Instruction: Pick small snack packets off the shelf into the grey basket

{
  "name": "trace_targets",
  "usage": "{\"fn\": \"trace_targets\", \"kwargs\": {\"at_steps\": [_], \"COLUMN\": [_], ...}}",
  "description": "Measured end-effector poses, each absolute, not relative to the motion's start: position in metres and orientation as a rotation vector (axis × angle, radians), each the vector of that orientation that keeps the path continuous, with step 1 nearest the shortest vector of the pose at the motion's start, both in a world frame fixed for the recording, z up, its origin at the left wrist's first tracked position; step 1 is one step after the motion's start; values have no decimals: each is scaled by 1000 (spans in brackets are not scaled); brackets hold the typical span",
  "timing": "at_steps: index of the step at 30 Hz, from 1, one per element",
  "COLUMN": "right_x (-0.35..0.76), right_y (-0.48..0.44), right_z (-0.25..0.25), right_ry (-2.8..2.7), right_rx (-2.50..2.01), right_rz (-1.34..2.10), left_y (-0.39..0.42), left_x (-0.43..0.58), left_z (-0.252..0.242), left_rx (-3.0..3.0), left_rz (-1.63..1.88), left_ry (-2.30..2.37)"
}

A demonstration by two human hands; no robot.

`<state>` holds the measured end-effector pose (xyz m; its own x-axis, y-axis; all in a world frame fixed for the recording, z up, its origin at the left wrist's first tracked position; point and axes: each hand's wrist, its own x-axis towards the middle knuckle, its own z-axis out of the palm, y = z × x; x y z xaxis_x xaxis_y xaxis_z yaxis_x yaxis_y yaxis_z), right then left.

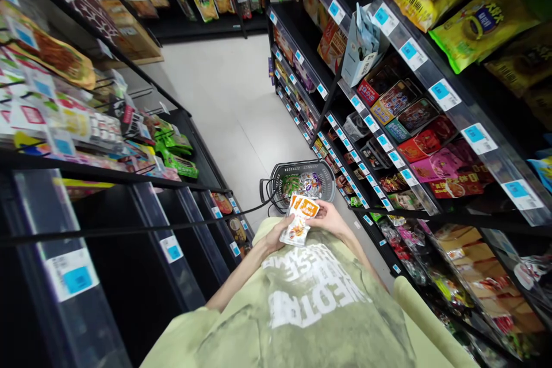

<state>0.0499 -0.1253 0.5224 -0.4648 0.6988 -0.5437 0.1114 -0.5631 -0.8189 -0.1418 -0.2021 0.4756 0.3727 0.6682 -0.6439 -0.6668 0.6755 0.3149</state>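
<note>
Flat white-and-orange packets (pixel 294 230), soft-sided with a smooth, printed surface, lie overlapped in two hands before the shirt (pixel 319 293); their exact number cannot be told. The left hand (pixel 278 234) is partly closed, its thumb along the packets' left edge; the right hand (pixel 326 217) is half curled, its fingers and thumb gripping their right edge. Just beyond the hands stands a dark basket (pixel 331 184) with rounded ends and perforated walls, containing green packets (pixel 291 186) and shiny silver-and-purple packets (pixel 311 185).

To the left, a black shelf (pixel 116 276) carries glossy bags farther off; a thin black rod (pixel 129 234) crosses its near part toward the basket. To the right, a tiered rack (pixel 431 77) with clear-fronted edges and price tags (pixel 445 94) bears crinkled yellow bags (pixel 470 26) and a pale blue carton (pixel 357 60).

Smooth grey floor (pixel 228 98) forms the open aisle—widest beyond the basket, narrow between basket and right rack—and ends at the far shelf (pixel 207 31).
</note>
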Motion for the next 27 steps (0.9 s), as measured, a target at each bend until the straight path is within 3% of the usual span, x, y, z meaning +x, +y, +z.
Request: {"fn": "trace_targets", "kwargs": {"at_steps": [8,14,20,27], "right_x": [32,52,59,10], "right_y": [-123,-118,-90,-121], "right_z": [503,509,521,525], "right_ry": [-1415,-1239,-1010,-1881], "right_rx": [-1366,-1206,-1383,-1151], "right_rz": [1853,1961,1385,1558], "left_y": [-212,-205,-203,-212], "left_x": [-153,-142,-141,-143], "left_z": [487,497,500,485], "left_rx": [171,218,275,258], "left_rz": [843,807,776,747], "left_ry": [827,873,824,801]}}
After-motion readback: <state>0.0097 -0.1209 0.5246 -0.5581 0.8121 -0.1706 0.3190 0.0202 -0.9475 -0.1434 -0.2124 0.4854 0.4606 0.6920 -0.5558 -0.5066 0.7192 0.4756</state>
